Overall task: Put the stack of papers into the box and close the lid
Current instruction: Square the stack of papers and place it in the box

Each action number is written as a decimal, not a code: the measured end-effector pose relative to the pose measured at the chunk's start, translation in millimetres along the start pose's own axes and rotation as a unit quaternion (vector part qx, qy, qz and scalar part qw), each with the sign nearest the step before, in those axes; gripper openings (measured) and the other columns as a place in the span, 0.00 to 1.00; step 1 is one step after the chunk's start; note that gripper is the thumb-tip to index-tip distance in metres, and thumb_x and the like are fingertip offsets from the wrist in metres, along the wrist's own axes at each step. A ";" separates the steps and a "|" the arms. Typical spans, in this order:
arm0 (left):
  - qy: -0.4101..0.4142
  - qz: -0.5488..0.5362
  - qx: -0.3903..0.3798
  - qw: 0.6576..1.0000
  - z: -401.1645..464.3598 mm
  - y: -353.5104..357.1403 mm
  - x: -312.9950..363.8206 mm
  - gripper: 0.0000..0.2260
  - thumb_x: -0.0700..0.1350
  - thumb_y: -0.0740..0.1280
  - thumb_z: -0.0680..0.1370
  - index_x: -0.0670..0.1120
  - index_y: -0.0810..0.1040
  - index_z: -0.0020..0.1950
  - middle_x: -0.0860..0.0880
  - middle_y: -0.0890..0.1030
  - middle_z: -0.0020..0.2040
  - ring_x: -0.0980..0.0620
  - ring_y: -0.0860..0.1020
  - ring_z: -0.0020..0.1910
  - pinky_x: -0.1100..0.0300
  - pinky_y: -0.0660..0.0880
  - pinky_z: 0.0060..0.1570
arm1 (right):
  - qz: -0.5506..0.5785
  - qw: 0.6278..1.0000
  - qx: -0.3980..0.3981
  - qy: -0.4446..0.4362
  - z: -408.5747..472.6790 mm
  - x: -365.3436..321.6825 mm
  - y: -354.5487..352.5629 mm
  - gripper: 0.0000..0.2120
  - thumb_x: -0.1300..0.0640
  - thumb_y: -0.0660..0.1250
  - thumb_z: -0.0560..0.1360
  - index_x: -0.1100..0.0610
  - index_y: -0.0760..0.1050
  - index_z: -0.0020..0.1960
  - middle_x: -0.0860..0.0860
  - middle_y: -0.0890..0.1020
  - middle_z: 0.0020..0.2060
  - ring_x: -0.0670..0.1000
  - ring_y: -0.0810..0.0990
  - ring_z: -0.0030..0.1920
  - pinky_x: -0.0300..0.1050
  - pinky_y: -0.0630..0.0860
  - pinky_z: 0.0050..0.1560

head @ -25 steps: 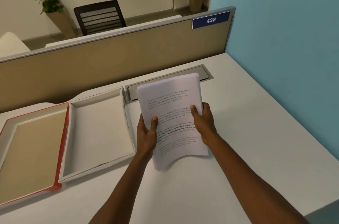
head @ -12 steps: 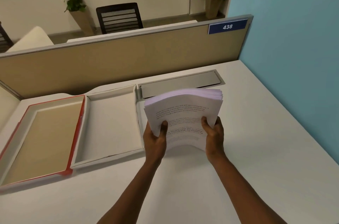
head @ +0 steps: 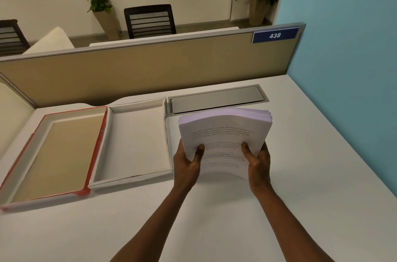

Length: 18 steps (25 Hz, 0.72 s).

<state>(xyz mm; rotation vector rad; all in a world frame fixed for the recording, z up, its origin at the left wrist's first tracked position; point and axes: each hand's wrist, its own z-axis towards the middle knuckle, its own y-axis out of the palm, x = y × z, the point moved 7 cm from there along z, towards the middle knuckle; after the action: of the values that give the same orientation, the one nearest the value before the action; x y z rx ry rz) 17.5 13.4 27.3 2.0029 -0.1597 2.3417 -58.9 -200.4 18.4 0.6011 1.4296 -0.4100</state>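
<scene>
Desk partition (head: pixel 150 72) sign "438" (head: pixel 275 35), left hand (head: pixel 188 164) and right hand (head: pixel 257 162) grip pinching printed paper stack (head: pixel 223 133)

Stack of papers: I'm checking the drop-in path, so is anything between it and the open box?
Nothing visible: the stack of papers, held by both hands, sits right of the empty box; only its low right wall lies between.

White papers (head: pixel 223 133), red-edged lid (head: pixel 97 145), white box (head: pixel 137 139).
</scene>
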 end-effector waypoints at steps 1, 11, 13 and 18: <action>0.000 0.001 0.002 1.000 1.5 -0.3 2.3 0.21 0.58 0.69 0.76 0.54 0.74 0.67 0.60 0.83 0.55 0.57 0.82 0.56 0.58 0.84 0.49 | 0.000 1.000 0.002 -0.001 0.4 -1.3 1.1 0.20 0.48 0.68 0.73 0.49 0.74 0.64 0.49 0.83 0.53 0.52 0.82 0.53 0.48 0.84 0.47; 0.018 0.020 -0.044 0.999 -1.1 0.1 19.7 0.16 0.49 0.66 0.80 0.69 0.71 0.61 0.62 0.81 0.56 0.58 0.81 0.56 0.64 0.82 0.45 | -0.006 1.000 0.021 -0.018 1.2 -7.7 0.3 0.11 0.47 0.70 0.73 0.40 0.77 0.54 0.43 0.84 0.48 0.48 0.84 0.49 0.40 0.83 0.40; 0.012 0.021 -0.051 0.998 -3.9 -2.7 13.7 0.17 0.48 0.66 0.81 0.67 0.70 0.63 0.59 0.80 0.58 0.58 0.81 0.57 0.63 0.82 0.48 | -0.032 0.999 0.014 -0.026 -4.1 -6.0 -1.4 0.13 0.46 0.69 0.73 0.41 0.76 0.58 0.43 0.83 0.50 0.48 0.83 0.50 0.39 0.83 0.41; 0.013 0.092 -0.109 0.990 -4.8 -16.7 0.4 0.18 0.44 0.64 0.81 0.61 0.69 0.67 0.68 0.78 0.59 0.64 0.78 0.59 0.70 0.79 0.51 | -0.101 0.994 -0.016 -0.040 -7.5 0.6 -4.0 0.21 0.52 0.71 0.74 0.47 0.71 0.66 0.45 0.81 0.55 0.45 0.82 0.53 0.39 0.83 0.47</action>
<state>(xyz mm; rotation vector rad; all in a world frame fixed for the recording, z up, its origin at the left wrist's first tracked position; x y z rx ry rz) 14.5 30.5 27.7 1.9269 -0.5970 2.3319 -67.2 -198.9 17.0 0.4118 1.4219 -0.5636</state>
